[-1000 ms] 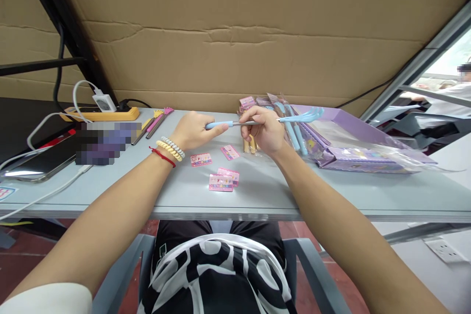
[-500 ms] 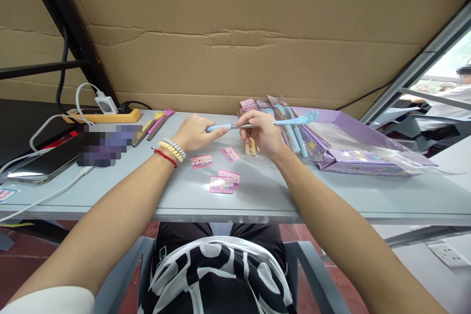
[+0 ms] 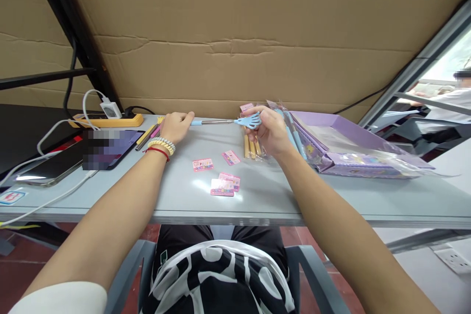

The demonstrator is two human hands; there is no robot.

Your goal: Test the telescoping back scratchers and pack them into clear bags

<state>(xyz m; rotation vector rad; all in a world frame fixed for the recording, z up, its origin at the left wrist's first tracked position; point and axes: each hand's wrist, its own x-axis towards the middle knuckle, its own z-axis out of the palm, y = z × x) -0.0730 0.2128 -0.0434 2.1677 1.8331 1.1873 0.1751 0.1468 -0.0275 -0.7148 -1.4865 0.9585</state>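
A light blue telescopic back scratcher (image 3: 217, 121) is held level above the table between both hands. My left hand (image 3: 177, 127) is closed on its blue handle end. My right hand (image 3: 270, 130) grips the blue claw-shaped head, with its fingers partly hidden behind it. A stretch of metal rod shows between the handle and the head. Several pink printed cards (image 3: 202, 165) lie on the table in front of the hands. Behind and beside my right hand are back scratchers in clear bags (image 3: 252, 148), with yellow and blue handles. Near my left wrist lie yellow and pink back scratchers (image 3: 147, 136).
An open purple box (image 3: 364, 169) with clear plastic on it sits at the right. Phones (image 3: 51, 164), white cables and an orange power strip (image 3: 125, 119) occupy the left. A cardboard panel (image 3: 235, 24) stands behind the table. Another person (image 3: 454, 103) is at the far right.
My left hand has moved left with the handle. My right hand has shifted from the rod to the claw head, which now points toward its palm, nearer the middle.
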